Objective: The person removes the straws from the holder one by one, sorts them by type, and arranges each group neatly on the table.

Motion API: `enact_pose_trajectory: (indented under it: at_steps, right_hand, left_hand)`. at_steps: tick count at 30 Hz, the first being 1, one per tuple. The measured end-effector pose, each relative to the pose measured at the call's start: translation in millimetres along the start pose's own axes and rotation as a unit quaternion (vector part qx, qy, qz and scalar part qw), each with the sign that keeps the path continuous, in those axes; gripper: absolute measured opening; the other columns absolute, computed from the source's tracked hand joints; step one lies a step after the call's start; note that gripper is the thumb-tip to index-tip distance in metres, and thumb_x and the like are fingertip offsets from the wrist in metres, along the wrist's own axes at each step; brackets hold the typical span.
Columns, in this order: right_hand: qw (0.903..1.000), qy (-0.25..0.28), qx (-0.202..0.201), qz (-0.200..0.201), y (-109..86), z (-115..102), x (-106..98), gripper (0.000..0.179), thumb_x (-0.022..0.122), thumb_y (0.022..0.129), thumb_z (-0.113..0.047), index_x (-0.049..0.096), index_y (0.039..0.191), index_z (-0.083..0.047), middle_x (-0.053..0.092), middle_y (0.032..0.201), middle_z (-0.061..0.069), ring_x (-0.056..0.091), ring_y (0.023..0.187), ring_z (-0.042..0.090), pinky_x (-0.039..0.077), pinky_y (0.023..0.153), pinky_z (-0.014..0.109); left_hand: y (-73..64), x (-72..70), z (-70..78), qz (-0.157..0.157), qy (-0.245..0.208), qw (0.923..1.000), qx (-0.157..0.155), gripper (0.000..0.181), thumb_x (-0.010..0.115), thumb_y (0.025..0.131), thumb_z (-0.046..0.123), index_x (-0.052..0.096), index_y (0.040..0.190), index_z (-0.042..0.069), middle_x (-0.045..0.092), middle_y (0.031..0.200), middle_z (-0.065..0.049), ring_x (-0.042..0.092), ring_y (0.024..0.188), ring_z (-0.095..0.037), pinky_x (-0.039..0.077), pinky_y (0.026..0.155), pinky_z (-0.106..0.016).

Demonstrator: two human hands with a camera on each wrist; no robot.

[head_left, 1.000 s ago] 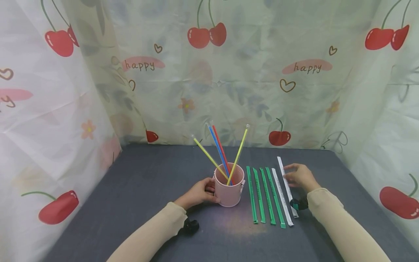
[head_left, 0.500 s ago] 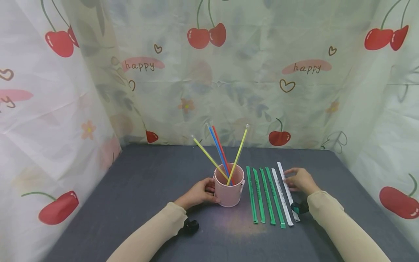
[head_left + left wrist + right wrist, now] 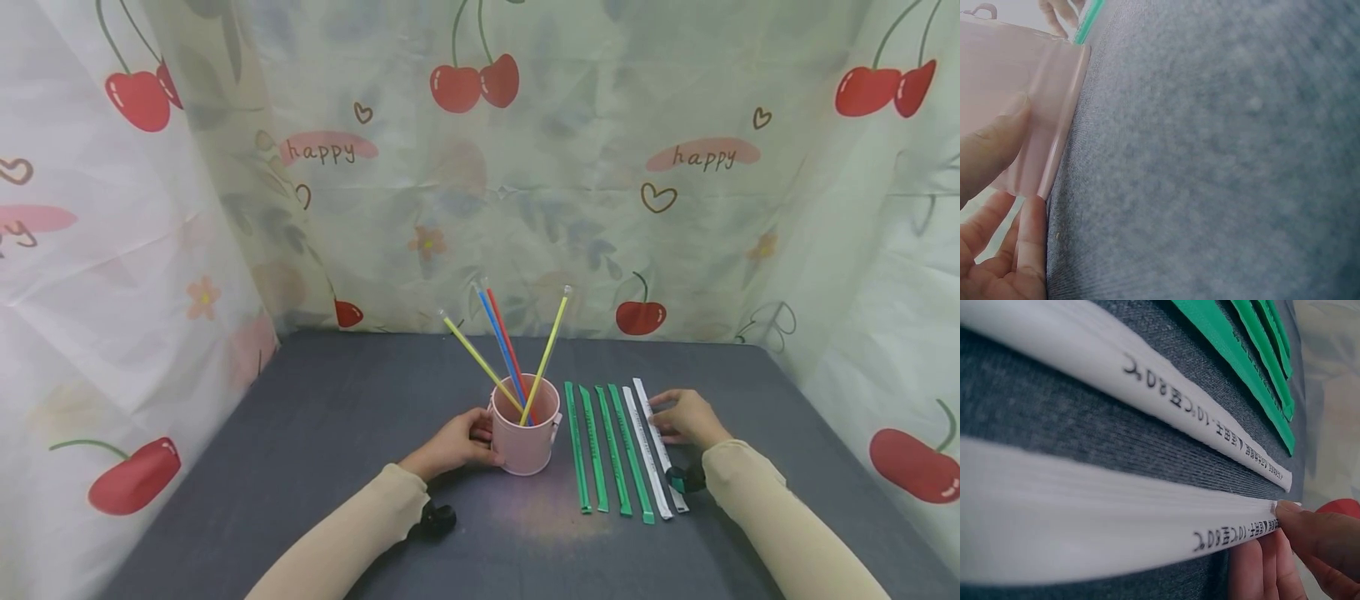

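In the head view my left hand [image 3: 459,442] holds the side of a small pink bucket [image 3: 525,452], thumb in front and fingers round the far side. Two yellow straws, a blue straw [image 3: 495,323] and a red straw [image 3: 504,330] lean in it, their tops in clear film. At the right, my right hand [image 3: 692,418] pinches the outermost white paper-wrapped straw [image 3: 1116,519] between thumb and fingers. It lies on the table beside another white wrapped straw [image 3: 1166,403], a narrow gap between them. Printed text shows on both wrappers.
Several green wrapped straws [image 3: 594,450] lie in a row between the bucket and the white ones, roughly parallel. The dark table [image 3: 360,383] is enclosed by a cherry-print curtain [image 3: 540,208] at the back and sides.
My right hand has drawn the outermost white wrapped straw a little toward me, so its far end now sits nearer the level of the others. The left hand and bucket stay put.
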State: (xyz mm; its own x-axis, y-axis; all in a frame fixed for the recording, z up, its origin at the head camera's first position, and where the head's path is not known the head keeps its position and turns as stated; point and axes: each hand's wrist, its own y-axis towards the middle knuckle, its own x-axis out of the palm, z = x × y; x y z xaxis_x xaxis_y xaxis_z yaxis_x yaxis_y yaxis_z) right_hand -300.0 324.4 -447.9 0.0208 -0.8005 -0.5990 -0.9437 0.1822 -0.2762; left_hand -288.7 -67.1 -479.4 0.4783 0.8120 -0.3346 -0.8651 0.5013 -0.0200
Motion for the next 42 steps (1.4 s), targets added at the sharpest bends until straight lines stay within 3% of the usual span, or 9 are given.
enact_pose_trajectory:
  at_steps: [13, 27, 42]
  right_hand:
    - [0.9998, -0.01, 0.016, 0.007, 2.4, 2.0, 2.8, 0.044, 0.068, 0.085, -0.001, 0.054, 0.126, 0.006, 0.061, 0.103, 0.023, 0.064, 0.08, 0.023, 0.056, 0.054, 0.026]
    - [0.9997, -0.007, 0.022, 0.003, 2.0, 1.3, 4.3, 0.044, 0.069, 0.084, 0.001, 0.053, 0.124, 0.007, 0.064, 0.098, 0.022, 0.065, 0.072, 0.02, 0.059, 0.061, 0.033]
    - [0.9988, -0.023, 0.039, 0.018, 3.0, 0.9, 6.2, 0.043, 0.07, 0.083, 0.0, 0.056, 0.122, 0.005, 0.064, 0.094, 0.018, 0.063, 0.069, 0.018, 0.053, 0.051, 0.023]
  left_hand:
    - [-5.0, -1.2, 10.1, -0.004, -0.002, 1.0, 0.001, 0.059, 0.079, 0.076, 0.001, 0.049, 0.127, -0.007, 0.059, 0.116, -0.021, 0.058, 0.105, -0.029, 0.054, 0.09, -0.038]
    - [3.9, 0.6, -6.4, 0.005, 0.009, 0.9999, 0.002, 0.065, 0.082, 0.073, 0.004, 0.05, 0.129, -0.003, 0.061, 0.115, -0.015, 0.059, 0.103, -0.02, 0.054, 0.091, -0.034]
    - [3.8, 0.6, -5.9, 0.008, 0.015, 0.9998, -0.003, 0.064, 0.081, 0.074, 0.003, 0.049, 0.129, -0.003, 0.06, 0.117, -0.015, 0.059, 0.106, -0.023, 0.054, 0.092, -0.036]
